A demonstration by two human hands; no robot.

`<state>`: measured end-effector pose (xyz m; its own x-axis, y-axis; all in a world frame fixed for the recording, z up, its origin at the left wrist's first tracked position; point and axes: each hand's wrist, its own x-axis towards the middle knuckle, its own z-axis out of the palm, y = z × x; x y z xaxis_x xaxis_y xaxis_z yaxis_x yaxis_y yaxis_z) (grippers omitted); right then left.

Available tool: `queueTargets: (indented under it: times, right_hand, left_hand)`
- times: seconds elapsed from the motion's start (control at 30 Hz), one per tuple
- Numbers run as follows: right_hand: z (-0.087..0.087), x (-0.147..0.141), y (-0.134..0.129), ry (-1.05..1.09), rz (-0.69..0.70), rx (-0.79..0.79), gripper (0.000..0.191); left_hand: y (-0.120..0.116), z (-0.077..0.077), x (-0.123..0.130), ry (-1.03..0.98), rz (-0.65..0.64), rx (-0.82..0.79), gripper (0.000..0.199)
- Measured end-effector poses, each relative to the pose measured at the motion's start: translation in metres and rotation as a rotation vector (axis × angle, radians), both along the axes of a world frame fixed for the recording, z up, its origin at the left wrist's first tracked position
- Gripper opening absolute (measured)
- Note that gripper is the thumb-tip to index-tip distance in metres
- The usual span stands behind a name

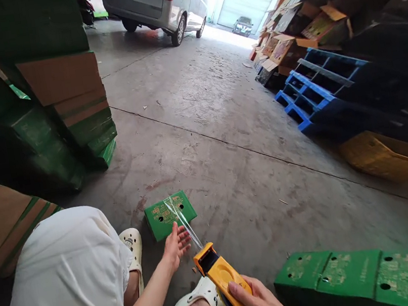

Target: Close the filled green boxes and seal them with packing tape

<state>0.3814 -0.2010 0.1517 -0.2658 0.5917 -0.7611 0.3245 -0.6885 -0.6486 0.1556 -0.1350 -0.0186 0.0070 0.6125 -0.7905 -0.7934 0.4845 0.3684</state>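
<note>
On the floor in front of me lies a green printed cardboard box with small round holes. A strip of clear tape runs across its top and stretches to a yellow tape dispenser. My right hand grips that dispenser, thumb on its side. My left hand is held beside the box's near edge, fingers spread, close to the tape; whether it touches the box I cannot tell.
Green boxes stand in a row at lower right. Stacked green cartons rise on the left. Blue pallets, a yellow crate and piled cartons line the right. A van is parked ahead. My white clogs flank the box.
</note>
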Motion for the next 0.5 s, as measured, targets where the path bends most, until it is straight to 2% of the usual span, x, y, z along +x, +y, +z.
queueTargets:
  times: [0.1,0.2,0.4,0.5]
  right_hand:
    - [-0.012,0.002,-0.003,-0.019,0.011,0.004,0.075]
    - [-0.019,0.005,-0.005,-0.036,0.005,0.004,0.075]
    - [-0.002,0.01,0.003,-0.055,-0.056,-0.007,0.071]
    - [0.004,0.01,0.011,-0.09,-0.075,-0.017,0.075]
  left_hand:
    - [0.032,0.005,-0.004,0.034,0.131,-0.055,0.025]
    - [0.047,0.004,-0.009,0.036,0.137,-0.056,0.02]
    - [0.048,-0.006,-0.014,0.051,0.132,-0.046,0.024]
    - [0.051,-0.009,-0.015,0.101,0.139,-0.052,0.023]
